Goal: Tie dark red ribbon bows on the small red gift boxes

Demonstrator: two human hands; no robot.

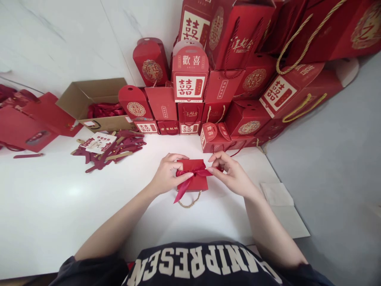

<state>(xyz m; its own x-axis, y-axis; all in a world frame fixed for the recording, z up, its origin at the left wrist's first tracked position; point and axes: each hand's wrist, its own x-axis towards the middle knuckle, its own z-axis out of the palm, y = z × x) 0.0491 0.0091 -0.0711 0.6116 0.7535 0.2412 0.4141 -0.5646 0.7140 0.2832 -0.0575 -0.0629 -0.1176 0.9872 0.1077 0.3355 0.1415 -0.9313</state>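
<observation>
A small red gift box point(196, 183) with a twisted gold cord handle point(190, 205) rests on the white table in front of me. Across its top runs a dark red ribbon point(183, 188), crossed or knotted near the middle, with one tail hanging toward me. My left hand point(170, 172) is at the box's left side, its thumb pressing the ribbon by the knot and its fingers round the edge. To the right, my right hand point(228, 172) pinches the ribbon's other end between thumb and fingers, drawn out from the box.
Stacked red gift boxes point(190, 79) rise at the back and right. An open cardboard box point(98, 89) holds red ribbon. Beside it lies a pile of dark red strips point(119, 149) with a white card point(99, 142). Red bags point(26, 127) lie far left; a white tissue point(276, 194) lies right.
</observation>
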